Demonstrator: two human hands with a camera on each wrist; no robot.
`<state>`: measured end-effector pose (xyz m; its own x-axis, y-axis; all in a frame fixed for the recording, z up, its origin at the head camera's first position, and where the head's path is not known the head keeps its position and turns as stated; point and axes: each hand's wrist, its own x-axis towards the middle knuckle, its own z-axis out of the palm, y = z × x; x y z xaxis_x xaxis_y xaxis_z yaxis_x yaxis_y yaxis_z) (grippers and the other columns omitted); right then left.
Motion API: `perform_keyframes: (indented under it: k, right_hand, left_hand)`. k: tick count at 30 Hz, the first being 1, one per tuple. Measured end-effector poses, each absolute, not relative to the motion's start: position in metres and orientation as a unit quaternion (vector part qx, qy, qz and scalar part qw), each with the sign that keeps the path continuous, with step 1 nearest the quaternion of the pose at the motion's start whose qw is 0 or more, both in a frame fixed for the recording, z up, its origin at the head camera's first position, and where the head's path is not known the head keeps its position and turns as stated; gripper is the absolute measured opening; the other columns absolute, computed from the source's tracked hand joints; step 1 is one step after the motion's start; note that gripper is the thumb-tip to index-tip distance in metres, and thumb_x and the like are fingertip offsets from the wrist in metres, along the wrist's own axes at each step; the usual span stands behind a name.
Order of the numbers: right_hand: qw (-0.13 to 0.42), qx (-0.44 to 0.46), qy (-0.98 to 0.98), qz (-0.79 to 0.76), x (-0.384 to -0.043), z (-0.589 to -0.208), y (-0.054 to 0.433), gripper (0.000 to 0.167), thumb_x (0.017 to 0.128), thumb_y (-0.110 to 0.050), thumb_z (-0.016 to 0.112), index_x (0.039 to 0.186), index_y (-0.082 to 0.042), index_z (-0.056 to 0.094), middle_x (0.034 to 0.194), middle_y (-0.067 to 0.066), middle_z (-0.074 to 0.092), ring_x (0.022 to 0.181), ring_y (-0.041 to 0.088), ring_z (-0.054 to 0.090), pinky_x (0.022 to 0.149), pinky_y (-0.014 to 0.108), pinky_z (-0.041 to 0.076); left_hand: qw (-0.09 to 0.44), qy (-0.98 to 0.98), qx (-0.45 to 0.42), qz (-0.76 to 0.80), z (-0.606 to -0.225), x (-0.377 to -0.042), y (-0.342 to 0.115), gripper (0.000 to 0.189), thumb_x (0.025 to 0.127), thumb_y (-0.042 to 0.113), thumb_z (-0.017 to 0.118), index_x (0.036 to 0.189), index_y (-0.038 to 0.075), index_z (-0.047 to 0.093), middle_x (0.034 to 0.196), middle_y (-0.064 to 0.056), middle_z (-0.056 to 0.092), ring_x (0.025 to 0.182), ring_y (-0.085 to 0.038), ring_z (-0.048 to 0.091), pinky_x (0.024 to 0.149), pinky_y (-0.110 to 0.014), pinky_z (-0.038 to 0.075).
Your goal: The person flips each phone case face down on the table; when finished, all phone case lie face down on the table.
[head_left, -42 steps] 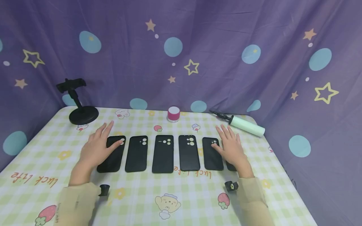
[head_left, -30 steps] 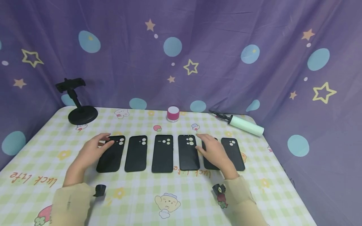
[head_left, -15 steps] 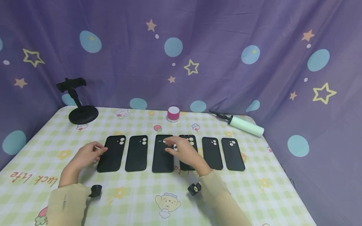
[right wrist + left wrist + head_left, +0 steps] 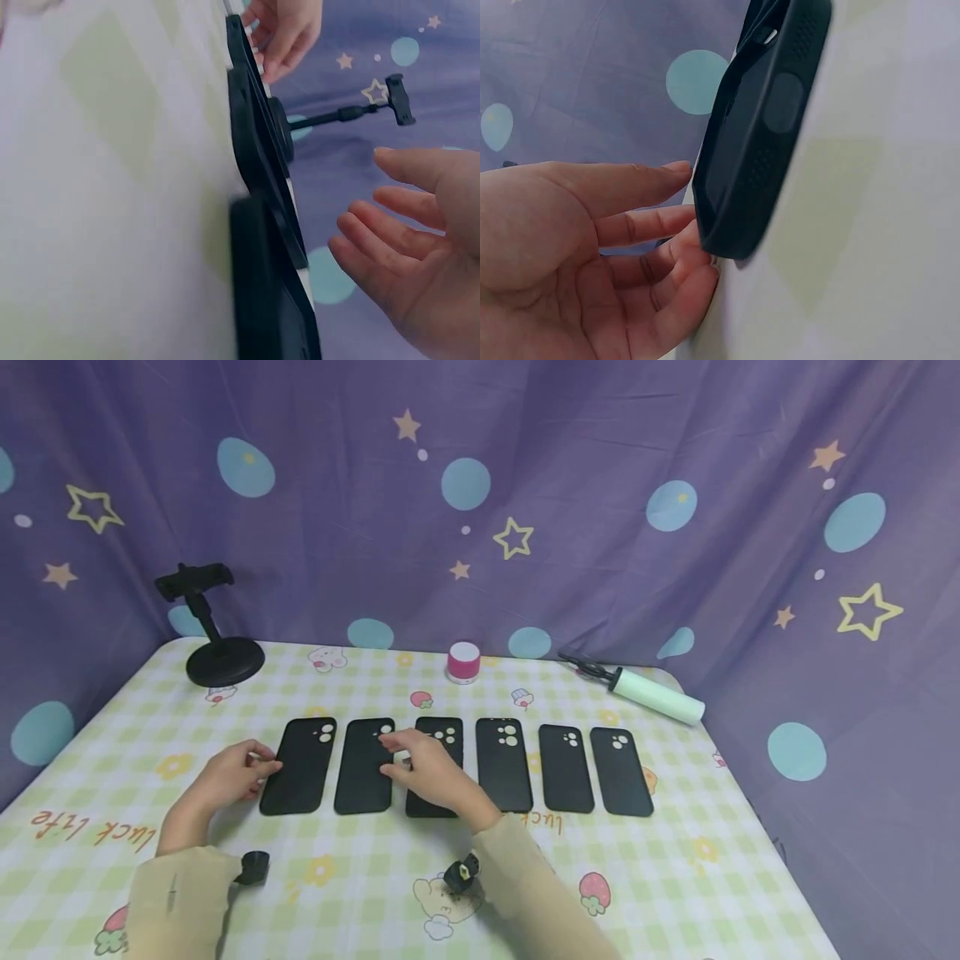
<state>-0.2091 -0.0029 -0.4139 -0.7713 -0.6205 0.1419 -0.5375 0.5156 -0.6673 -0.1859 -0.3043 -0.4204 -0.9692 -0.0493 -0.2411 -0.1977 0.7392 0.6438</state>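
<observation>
A row of several black phone cases lies flat on the table, camera holes at the far end. My left hand point(image 4: 228, 772) is at the left edge of the leftmost phone case point(image 4: 298, 768); in the left wrist view its thumb and loosely bent fingers point(image 4: 679, 300) come up against the case's edge. My right hand point(image 4: 431, 768) hovers between the second phone case point(image 4: 363, 777) and the third phone case point(image 4: 431, 806), partly covering both. In the right wrist view its fingers point(image 4: 375, 240) are spread apart above the cases, holding nothing.
To the right lie more phone cases point(image 4: 506, 777). Along the back stand a black phone stand point(image 4: 225, 662), a pink-and-white round object point(image 4: 463, 664) and a mint-green hand pump point(image 4: 656, 695). A purple curtain point(image 4: 337, 527) hangs behind the checked tablecloth point(image 4: 360, 893).
My right hand has swept left over the row, from the right-hand cases to the second and third. My left hand has drawn back and down to the leftmost case's left edge.
</observation>
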Motion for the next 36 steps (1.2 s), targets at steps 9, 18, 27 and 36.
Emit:
perform_keyframes:
  k: [9, 18, 27, 36]
  right_hand:
    - [0.075, -0.328, 0.852, -0.401, -0.204, -0.422, -0.037, 0.051, 0.096, -0.018, 0.060, 0.142, -0.003, 0.044, 0.139, 0.010, 0.054, 0.127, 0.017, 0.055, 0.100, 0.017, 0.047]
    - [0.127, -0.303, 0.838, -0.436, -0.195, -0.429, -0.066, 0.060, 0.098, -0.024, 0.057, 0.149, -0.003, 0.034, 0.148, 0.009, 0.048, 0.131, 0.015, 0.052, 0.101, 0.012, 0.043]
    - [0.156, -0.278, 0.862, -0.395, -0.183, -0.427, -0.085, 0.070, 0.097, -0.038, 0.057, 0.152, -0.008, 0.027, 0.151, 0.006, 0.043, 0.129, 0.010, 0.052, 0.100, 0.016, 0.046]
    - [0.146, -0.272, 0.871, -0.382, -0.175, -0.431, -0.099, 0.073, 0.096, -0.038, 0.059, 0.152, -0.003, 0.028, 0.156, 0.008, 0.034, 0.133, 0.010, 0.047, 0.109, 0.018, 0.039]
  left_hand:
    - [0.089, 0.930, -0.049, 0.354, -0.423, -0.186, -0.305, 0.036, 0.093, 0.013, 0.060, 0.114, -0.013, 0.049, 0.082, -0.013, 0.059, 0.065, -0.015, 0.056, 0.056, -0.028, 0.052]
    - [0.086, 0.929, -0.046, 0.356, -0.425, -0.184, -0.305, 0.032, 0.091, 0.009, 0.060, 0.113, -0.011, 0.049, 0.079, -0.010, 0.059, 0.062, -0.015, 0.054, 0.054, -0.029, 0.052]
    - [0.088, 0.930, -0.053, 0.352, -0.425, -0.184, -0.303, 0.029, 0.091, 0.005, 0.058, 0.114, -0.011, 0.049, 0.078, -0.010, 0.059, 0.061, -0.014, 0.055, 0.053, -0.028, 0.052]
    - [0.089, 0.930, -0.051, 0.353, -0.425, -0.184, -0.306, 0.027, 0.090, 0.001, 0.055, 0.113, -0.011, 0.048, 0.085, -0.018, 0.061, 0.064, -0.015, 0.058, 0.055, -0.029, 0.053]
